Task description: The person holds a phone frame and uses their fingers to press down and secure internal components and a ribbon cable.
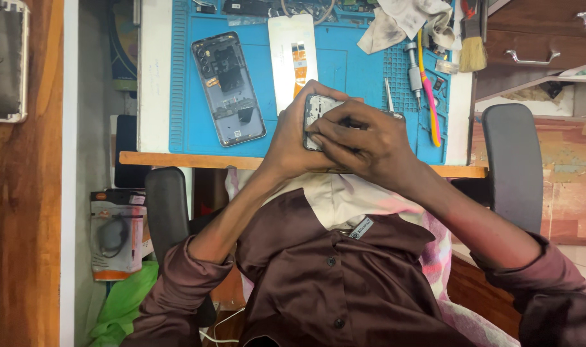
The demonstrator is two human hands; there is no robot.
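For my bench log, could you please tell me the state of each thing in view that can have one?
Small grey phone part: held up in both hands.
Left hand: cupping the part.
Right hand: fingers pressed on the part.
Dark opened phone body: back off, lying flat on the blue mat.
White screen panel with orange flex: lying flat, detached.

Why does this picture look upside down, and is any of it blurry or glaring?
Head view: the camera looks down the person's chest, so the desk sits on top. Light is soft and even; left hand and right hand are sharp around the phone part; the white screen panel looks slightly washed out.
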